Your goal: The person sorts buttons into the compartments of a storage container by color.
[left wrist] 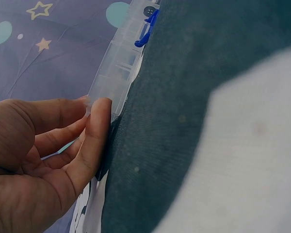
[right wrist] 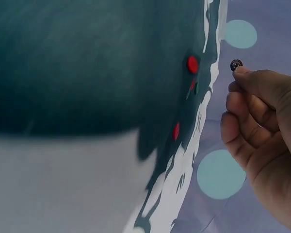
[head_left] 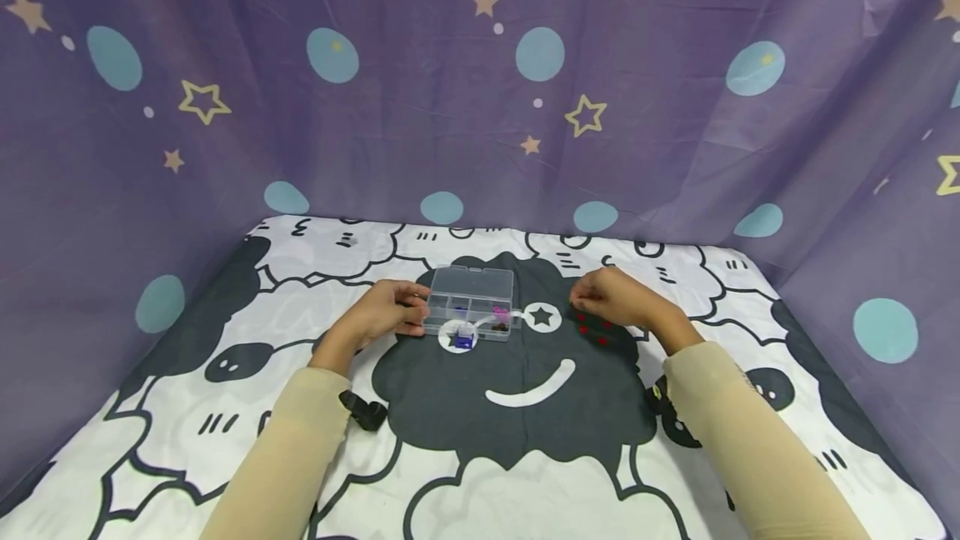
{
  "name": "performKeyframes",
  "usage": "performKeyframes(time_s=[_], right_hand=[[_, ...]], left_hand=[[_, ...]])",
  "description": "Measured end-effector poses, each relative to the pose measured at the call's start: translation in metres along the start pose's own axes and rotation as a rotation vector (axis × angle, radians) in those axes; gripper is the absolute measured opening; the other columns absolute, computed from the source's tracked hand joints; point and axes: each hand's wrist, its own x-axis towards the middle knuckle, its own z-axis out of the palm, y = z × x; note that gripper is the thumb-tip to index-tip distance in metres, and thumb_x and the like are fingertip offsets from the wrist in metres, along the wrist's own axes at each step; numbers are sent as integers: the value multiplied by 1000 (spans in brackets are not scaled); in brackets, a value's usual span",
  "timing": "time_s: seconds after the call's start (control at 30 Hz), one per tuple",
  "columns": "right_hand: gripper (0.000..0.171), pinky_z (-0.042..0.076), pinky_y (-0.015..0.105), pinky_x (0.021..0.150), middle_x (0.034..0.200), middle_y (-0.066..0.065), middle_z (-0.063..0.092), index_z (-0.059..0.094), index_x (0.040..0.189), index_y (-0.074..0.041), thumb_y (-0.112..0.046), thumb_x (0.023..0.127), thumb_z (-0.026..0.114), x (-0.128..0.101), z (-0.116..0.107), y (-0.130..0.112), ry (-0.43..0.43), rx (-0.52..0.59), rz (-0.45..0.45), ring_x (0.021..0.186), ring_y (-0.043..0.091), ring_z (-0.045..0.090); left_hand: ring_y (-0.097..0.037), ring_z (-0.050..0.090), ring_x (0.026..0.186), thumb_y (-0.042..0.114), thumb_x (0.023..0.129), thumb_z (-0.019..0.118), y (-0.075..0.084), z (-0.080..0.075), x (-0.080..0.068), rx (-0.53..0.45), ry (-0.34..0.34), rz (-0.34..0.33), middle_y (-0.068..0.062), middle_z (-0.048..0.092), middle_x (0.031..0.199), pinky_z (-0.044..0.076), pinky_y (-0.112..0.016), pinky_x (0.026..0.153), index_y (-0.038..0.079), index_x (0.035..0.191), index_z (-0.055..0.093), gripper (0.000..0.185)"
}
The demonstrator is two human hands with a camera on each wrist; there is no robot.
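Fingers of the left hand [head_left: 386, 312] pinch the clear plastic compartment box [head_left: 471, 300] at its side; the right hand [head_left: 611, 298] pinches a small dark round button [right wrist: 236, 64] above red buttons [head_left: 592, 330].

A clear plastic organizer box [head_left: 471, 303] lies flat on the sheep-print sheet, lid open, small dividers holding blue and pink bits (too small to identify). A small dark button [right wrist: 236, 64] is pinched at the fingertips, lifted off the sheet. Several red buttons [head_left: 592, 329] lie scattered right of the box.
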Motion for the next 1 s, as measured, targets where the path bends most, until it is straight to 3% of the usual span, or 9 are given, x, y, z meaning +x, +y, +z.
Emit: performKeyframes(time_s=[0.43, 1.0], right_hand=[[9, 53, 26, 63, 88, 7, 75, 76, 96, -2, -2, 97, 67, 27, 12, -24, 18, 22, -47, 69, 6, 58], [13, 54, 24, 60, 95, 5, 75, 77, 104, -5, -6, 101, 65, 55, 27, -58, -66, 27, -41, 67, 6, 58]], left_hand=[[-23, 72, 89, -5, 98, 65, -1, 2, 0, -3, 13, -26, -19, 60, 116, 66, -37, 81, 0, 143, 55, 46], [-24, 72, 92, -4, 98, 65, 2, 1, 0, 0, 4, -21, -20, 60, 120, 66, -38, 82, -1, 143, 55, 46]])
